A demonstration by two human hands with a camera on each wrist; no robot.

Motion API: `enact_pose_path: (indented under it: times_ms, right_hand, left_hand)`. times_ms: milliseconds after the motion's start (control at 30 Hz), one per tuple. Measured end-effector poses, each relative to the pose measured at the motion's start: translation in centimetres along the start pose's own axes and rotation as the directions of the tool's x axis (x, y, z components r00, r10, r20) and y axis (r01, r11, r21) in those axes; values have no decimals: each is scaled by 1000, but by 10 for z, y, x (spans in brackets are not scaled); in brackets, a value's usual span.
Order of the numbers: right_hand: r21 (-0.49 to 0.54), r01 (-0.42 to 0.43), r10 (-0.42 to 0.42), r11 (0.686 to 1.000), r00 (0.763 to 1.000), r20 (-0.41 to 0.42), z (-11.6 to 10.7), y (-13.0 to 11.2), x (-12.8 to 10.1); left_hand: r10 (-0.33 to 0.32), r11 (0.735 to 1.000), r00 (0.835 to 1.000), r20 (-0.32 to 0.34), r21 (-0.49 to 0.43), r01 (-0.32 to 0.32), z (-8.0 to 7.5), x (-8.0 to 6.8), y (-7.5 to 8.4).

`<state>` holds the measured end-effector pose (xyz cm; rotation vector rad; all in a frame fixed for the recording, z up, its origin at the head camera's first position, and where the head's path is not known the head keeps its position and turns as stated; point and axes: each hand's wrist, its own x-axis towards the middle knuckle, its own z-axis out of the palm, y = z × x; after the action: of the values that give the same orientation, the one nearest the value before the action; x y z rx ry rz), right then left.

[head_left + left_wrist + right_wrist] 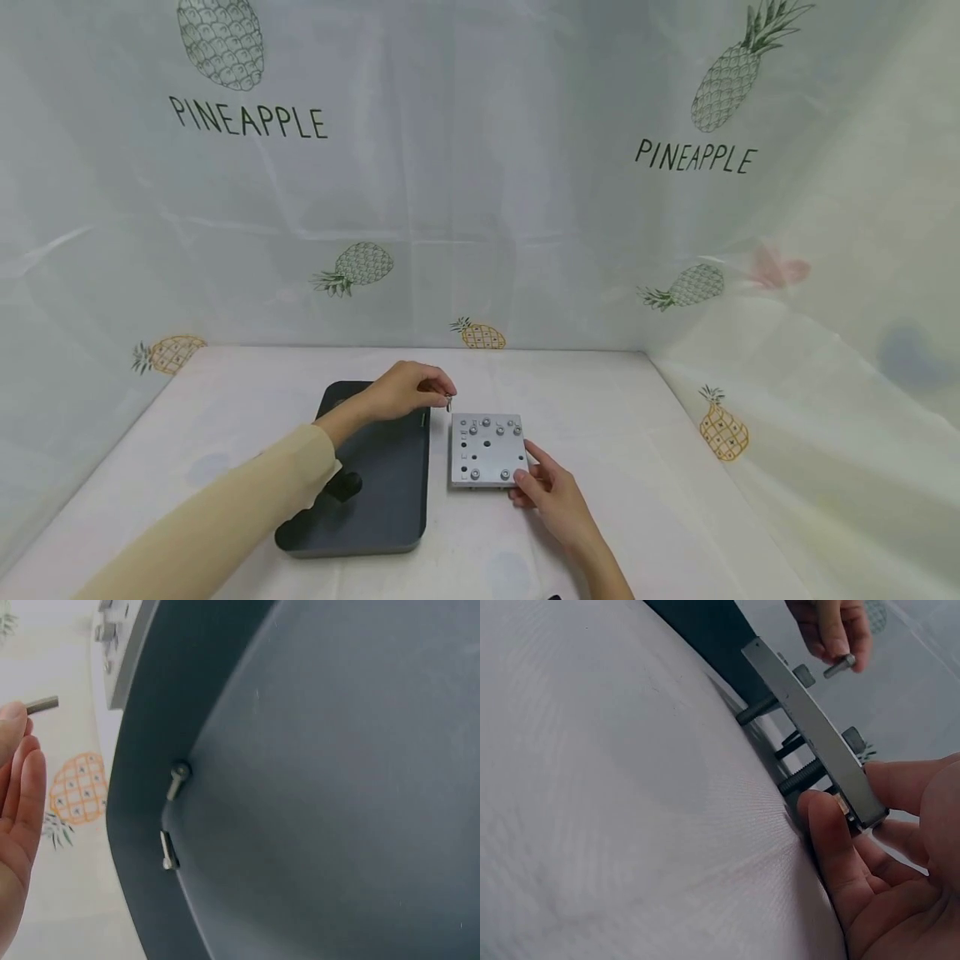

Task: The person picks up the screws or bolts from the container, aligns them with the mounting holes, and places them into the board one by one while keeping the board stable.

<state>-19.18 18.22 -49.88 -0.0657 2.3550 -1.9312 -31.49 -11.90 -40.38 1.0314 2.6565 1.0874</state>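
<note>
My left hand (408, 390) pinches a small metal bolt (840, 666) between thumb and fingertips, just beyond the far left corner of a silver metal plate (491, 460). The bolt's shank (43, 705) sticks out past the fingertips in the left wrist view. Several socket-head bolts (475, 474) sit in holes on the plate, and their threaded shanks (801, 777) show beneath it in the right wrist view. With thumb on top and fingers below, my right hand (551, 500) grips the plate's near right corner, holding it level above the tabletop.
A dark grey tray (386, 508) lies left of the plate, below my left forearm. Inside its far end rest two loose bolts (178, 780), and a black patch (343, 486) shows on its floor. A white cloth (600, 458) covers the table, and a pineapple-print curtain (480, 208) hangs behind.
</note>
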Motion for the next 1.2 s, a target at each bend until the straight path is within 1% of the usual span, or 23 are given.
enact_pose_path:
  times_ms: [233, 433, 600, 633, 700, 867, 967, 1200]
  right_hand:
    - [-11, -7, 7, 1000, 1000, -6, 3, 0, 2]
    - [-21, -14, 14, 1000, 1000, 1, 4, 0, 2]
    - [-53, -7, 6, 999, 1000, -16, 2, 0, 0]
    - [-55, -6, 5, 998, 1000, -18, 1, 0, 0]
    - [-51, -9, 8, 999, 1000, -18, 2, -2, 0]
    - [-46, -21, 20, 999, 1000, -19, 2, -2, 0]
    - [-48, -22, 21, 999, 1000, -20, 2, -2, 0]
    - [-45, -9, 8, 999, 1000, -17, 2, -2, 0]
  left_hand:
    - [2, 999, 999, 46, -33, 0, 6, 2, 6]
    - [19, 998, 995, 97, -57, -13, 12, 3, 12]
    - [45, 997, 991, 125, -69, -36, 21, 6, 16]
    - [52, 997, 991, 126, -69, -44, 22, 7, 16]
    - [46, 997, 990, 132, -64, -38, 24, 7, 15]
    - [53, 998, 987, 150, -30, -49, 29, 6, 12]
    - [65, 998, 986, 157, -19, -63, 31, 5, 10]
    - [87, 996, 983, 164, -34, -82, 34, 5, 8]
